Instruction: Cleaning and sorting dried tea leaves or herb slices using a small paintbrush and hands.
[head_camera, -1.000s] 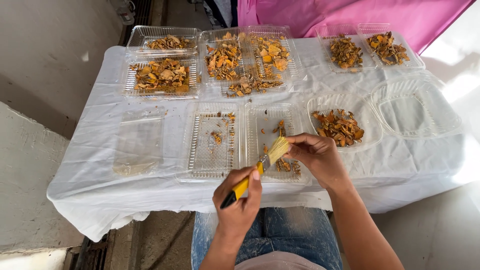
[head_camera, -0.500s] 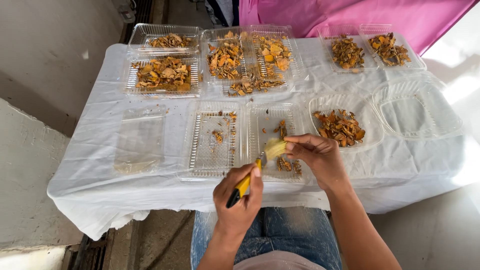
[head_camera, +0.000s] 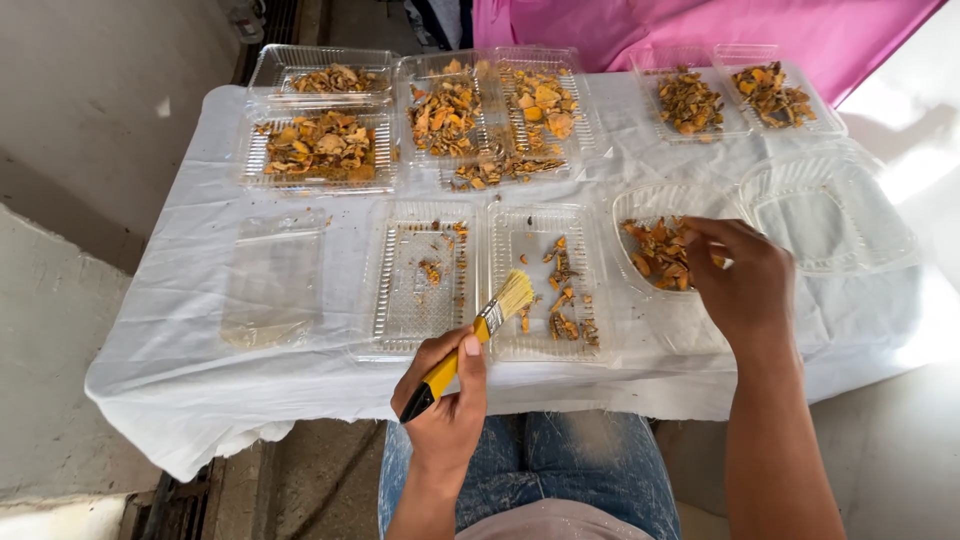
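My left hand (head_camera: 447, 400) grips a small paintbrush (head_camera: 470, 340) by its yellow handle, bristles pointing up and right over an open clear clamshell tray (head_camera: 405, 280) holding a few orange-brown dried pieces. My right hand (head_camera: 742, 275) reaches into a round clear container (head_camera: 640, 205) of the same orange dried pieces (head_camera: 658, 250), fingers curled over them. Whether it pinches a piece is hidden by the fingers.
A white cloth (head_camera: 180, 370) covers the table. Several clear trays of orange dried pieces (head_camera: 318, 148) line the far side. A flat clear lid (head_camera: 272, 280) lies at the left and an unfilled clear container (head_camera: 830, 215) at the right. Pink fabric (head_camera: 700, 25) hangs behind.
My right hand has left the brush bristles over the middle tray and moved right into the round container. The left hand still holds the brush in about the same place.
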